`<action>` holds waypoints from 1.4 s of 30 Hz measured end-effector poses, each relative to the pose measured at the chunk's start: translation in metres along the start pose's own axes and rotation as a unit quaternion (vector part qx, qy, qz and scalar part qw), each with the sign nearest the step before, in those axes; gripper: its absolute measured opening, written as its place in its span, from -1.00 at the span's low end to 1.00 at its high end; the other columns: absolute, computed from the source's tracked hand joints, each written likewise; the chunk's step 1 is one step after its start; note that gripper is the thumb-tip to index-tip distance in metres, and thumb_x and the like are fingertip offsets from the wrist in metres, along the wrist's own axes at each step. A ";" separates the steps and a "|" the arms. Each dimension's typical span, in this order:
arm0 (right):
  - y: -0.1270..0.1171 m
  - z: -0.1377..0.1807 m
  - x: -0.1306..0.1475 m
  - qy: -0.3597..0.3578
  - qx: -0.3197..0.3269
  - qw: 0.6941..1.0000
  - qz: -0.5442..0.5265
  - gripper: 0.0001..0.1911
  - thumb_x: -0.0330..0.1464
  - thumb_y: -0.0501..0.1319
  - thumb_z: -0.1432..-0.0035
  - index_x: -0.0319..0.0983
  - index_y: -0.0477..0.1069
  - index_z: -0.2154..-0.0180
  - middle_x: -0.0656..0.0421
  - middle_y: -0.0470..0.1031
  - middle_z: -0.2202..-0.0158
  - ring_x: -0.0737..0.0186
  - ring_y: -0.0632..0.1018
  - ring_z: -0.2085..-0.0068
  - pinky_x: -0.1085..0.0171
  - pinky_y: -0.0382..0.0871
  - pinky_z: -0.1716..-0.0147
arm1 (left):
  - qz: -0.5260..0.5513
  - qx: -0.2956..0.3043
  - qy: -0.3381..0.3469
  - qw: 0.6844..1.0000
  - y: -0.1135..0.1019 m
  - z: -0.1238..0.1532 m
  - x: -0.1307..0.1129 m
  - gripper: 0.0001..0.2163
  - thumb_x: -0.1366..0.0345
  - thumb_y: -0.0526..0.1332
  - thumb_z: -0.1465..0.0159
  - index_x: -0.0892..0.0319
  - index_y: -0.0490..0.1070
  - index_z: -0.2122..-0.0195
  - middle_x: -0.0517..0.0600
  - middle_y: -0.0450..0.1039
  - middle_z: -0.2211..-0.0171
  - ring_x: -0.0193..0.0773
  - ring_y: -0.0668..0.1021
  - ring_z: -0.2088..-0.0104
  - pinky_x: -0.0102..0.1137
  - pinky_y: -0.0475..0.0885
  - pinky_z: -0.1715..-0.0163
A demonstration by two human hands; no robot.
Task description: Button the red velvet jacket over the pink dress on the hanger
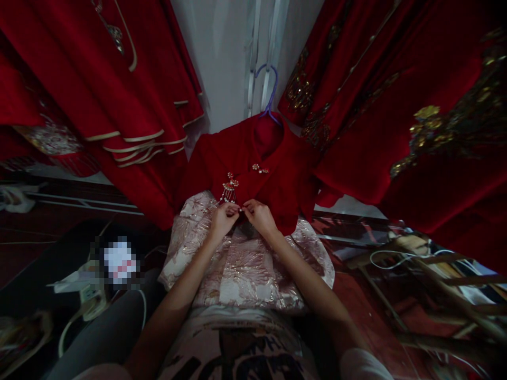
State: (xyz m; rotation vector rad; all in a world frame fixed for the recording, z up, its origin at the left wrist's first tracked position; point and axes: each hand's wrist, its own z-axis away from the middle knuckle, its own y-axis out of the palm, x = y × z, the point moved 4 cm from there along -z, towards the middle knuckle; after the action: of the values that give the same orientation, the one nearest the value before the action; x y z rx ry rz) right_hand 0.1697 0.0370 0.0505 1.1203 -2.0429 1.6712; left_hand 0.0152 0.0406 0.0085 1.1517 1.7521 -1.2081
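Note:
A short red jacket (273,195) hangs from a purple hanger (271,95) in front of me. Jewelled fastenings cross its chest, and a beaded tassel ornament (229,186) dangles on its left side. Just below that tassel, near the lower front edge, my left hand (224,219) pinches the jacket with thumb and fingertips. My right hand (259,215) pinches close beside it, fingertips almost meeting the left ones. A tiny pale bead (240,210) shows between them; which hand holds it I cannot tell. Beneath the jacket spreads a pale pink brocade skirt (247,269) with a shiny woven pattern.
Red garments with pale piping (142,140) hang at the left, and red garments with gold embroidery (428,121) at the right. A wooden stool or rack (396,311) stands lower right. Lower left are a white power strip (93,301) and a cable (69,332).

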 end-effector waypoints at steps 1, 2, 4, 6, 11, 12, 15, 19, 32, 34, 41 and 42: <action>-0.004 0.000 0.003 0.000 0.006 1.000 0.012 -0.82 -0.41 0.17 -0.22 -0.24 0.42 0.12 0.15 0.57 0.30 0.29 0.59 0.30 0.35 0.42 0.25 | -0.037 -0.022 0.019 0.999 -0.002 0.001 -0.002 -0.79 0.50 0.21 -0.02 0.20 0.45 0.29 -0.02 0.51 0.35 -0.30 0.53 0.37 -0.36 0.48 0.28; -0.010 -0.001 0.006 -0.001 0.005 1.000 0.022 -0.79 -0.40 0.17 -0.22 -0.22 0.40 0.08 0.15 0.57 0.29 0.29 0.59 0.30 0.35 0.42 0.27 | -0.076 -0.041 0.038 0.996 -0.004 0.002 -0.005 -0.77 0.51 0.22 -0.01 0.20 0.43 0.28 -0.02 0.48 0.33 -0.30 0.51 0.36 -0.36 0.47 0.28; -0.024 -0.002 0.012 -0.004 -0.015 0.999 0.031 -0.77 -0.37 0.16 -0.23 -0.21 0.38 0.06 0.16 0.57 0.28 0.30 0.58 0.32 0.36 0.41 0.30 | -0.140 -0.060 0.069 0.986 -0.007 0.006 -0.012 -0.77 0.50 0.24 -0.02 0.18 0.41 0.27 -0.02 0.42 0.30 -0.27 0.48 0.31 -0.35 0.45 0.24; -0.038 -0.003 0.016 -0.006 -0.035 0.999 0.031 -0.82 -0.35 0.15 -0.24 -0.20 0.39 0.11 0.17 0.57 0.29 0.31 0.58 0.33 0.37 0.39 0.32 | -0.180 -0.053 0.091 0.978 -0.008 0.010 -0.018 -0.79 0.45 0.26 -0.07 0.15 0.42 0.25 -0.01 0.40 0.27 -0.23 0.47 0.25 -0.31 0.43 0.17; -0.041 -0.003 0.007 0.027 0.046 0.998 0.026 -0.90 -0.36 0.19 -0.20 -0.19 0.45 0.24 0.18 0.58 0.36 0.30 0.58 0.36 0.38 0.38 0.35 | -0.238 -0.017 0.131 0.962 -0.004 0.018 -0.025 -0.81 0.34 0.27 -0.19 0.08 0.46 0.14 0.01 0.37 0.18 -0.16 0.46 0.11 -0.24 0.38 0.04; -0.037 -0.002 0.004 0.032 0.065 0.997 0.025 -0.90 -0.37 0.21 -0.18 -0.19 0.46 0.24 0.18 0.58 0.36 0.30 0.58 0.36 0.37 0.38 0.35 | -0.241 -0.013 0.133 0.961 -0.003 0.019 -0.025 -0.82 0.34 0.25 -0.21 0.08 0.46 0.14 0.01 0.37 0.18 -0.16 0.46 0.12 -0.24 0.38 0.04; -0.026 -0.002 -0.001 0.022 0.073 0.997 0.023 -0.87 -0.40 0.23 -0.15 -0.23 0.45 0.20 0.13 0.57 0.32 0.29 0.58 0.31 0.36 0.40 0.29 | -0.237 -0.004 0.131 0.963 -0.001 0.017 -0.023 -0.87 0.35 0.23 -0.24 0.10 0.45 0.18 0.01 0.38 0.20 -0.18 0.47 0.13 -0.26 0.39 0.06; -0.017 -0.003 -0.007 0.011 0.032 0.999 0.031 -0.82 -0.44 0.27 -0.10 -0.27 0.40 0.19 0.07 0.53 0.23 0.26 0.54 0.20 0.32 0.40 0.18 | -0.217 -0.001 0.127 0.968 0.000 0.015 -0.019 -0.93 0.33 0.24 -0.24 0.13 0.43 0.25 0.00 0.42 0.23 -0.18 0.49 0.15 -0.26 0.40 0.08; 0.002 -0.006 -0.019 0.000 0.040 0.997 -0.067 -0.89 -0.48 0.26 -0.08 -0.25 0.39 0.29 0.21 0.48 0.38 0.36 0.50 0.35 0.39 0.37 0.33 | 0.008 0.000 0.046 0.999 0.004 0.012 -0.008 -0.92 0.29 0.26 -0.19 0.16 0.41 0.34 -0.05 0.50 0.39 -0.31 0.56 0.37 -0.39 0.48 0.27; -0.002 -0.006 -0.019 0.001 0.062 0.994 -0.095 -0.90 -0.43 0.28 -0.09 -0.26 0.40 0.31 0.21 0.49 0.41 0.36 0.50 0.37 0.39 0.37 0.34 | 0.068 -0.011 0.022 0.997 0.004 0.008 -0.007 -0.87 0.25 0.28 -0.18 0.17 0.39 0.32 -0.05 0.50 0.40 -0.34 0.56 0.39 -0.42 0.48 0.30; -0.033 -0.002 -0.007 -0.013 0.216 0.957 -0.196 -0.79 -0.28 0.35 -0.03 -0.26 0.42 0.35 0.22 0.50 0.42 0.36 0.51 0.37 0.37 0.39 0.33 | 0.187 -0.124 -0.026 0.974 -0.008 -0.031 -0.018 -0.75 0.14 0.22 -0.23 0.18 0.47 0.17 0.06 0.55 0.13 -0.28 0.57 0.15 -0.36 0.48 0.08; -0.038 -0.001 -0.005 -0.014 0.235 0.949 -0.208 -0.80 -0.29 0.35 -0.03 -0.26 0.42 0.34 0.22 0.51 0.41 0.36 0.52 0.36 0.37 0.39 0.31 | 0.214 -0.117 -0.034 0.969 -0.008 -0.036 -0.022 -0.73 0.12 0.24 -0.22 0.19 0.49 0.18 0.05 0.56 0.13 -0.27 0.58 0.16 -0.34 0.48 0.07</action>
State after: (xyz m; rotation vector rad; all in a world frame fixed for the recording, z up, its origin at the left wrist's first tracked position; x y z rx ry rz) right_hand 0.1995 0.0385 0.0742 1.5942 -1.3107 1.9544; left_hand 0.0134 0.0672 0.0417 1.2465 1.4486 -0.7521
